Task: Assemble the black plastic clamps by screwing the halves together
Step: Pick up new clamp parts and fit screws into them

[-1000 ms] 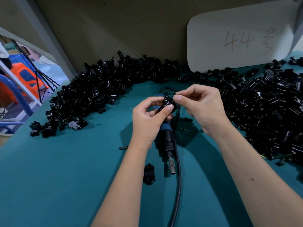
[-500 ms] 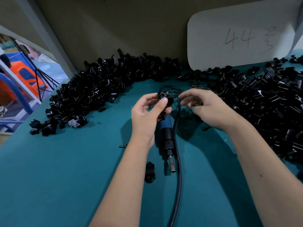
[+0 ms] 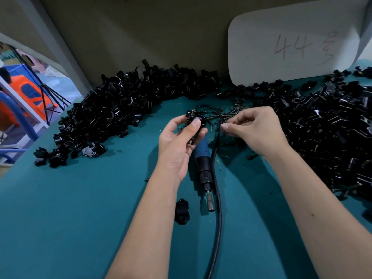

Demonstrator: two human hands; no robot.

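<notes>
Plainly, the step in hand was fetching a screw, so I judged the work by how steady the clamp (image 3: 194, 125) was kept meanwhile. My left hand (image 3: 179, 141) held it above the teal desk (image 3: 80, 218), thumb pressed on its face and the other fingers curled behind, just over the blue electric screwdriver (image 3: 203, 158) that lay on the desk with its bit toward me. My right hand (image 3: 253, 131) was at the scatter of loose screws (image 3: 231, 114), thumb and forefinger drawn together at the tips; whether a screw was already pinched there I could not tell, the spot being too small and dark.

To do this well, I reckoned the halves should stay squeezed flush so the holes kept aligned, and only one screw should be taken, by its head, shank pointing out. The cable (image 3: 218, 178) ran between my hands and could snag the return. A single loose clamp part (image 3: 182, 211) lay near the bit. Heaps of black parts sat left (image 3: 112, 115) and right (image 3: 332, 127), with a white card (image 3: 291, 41) propped behind.
</notes>
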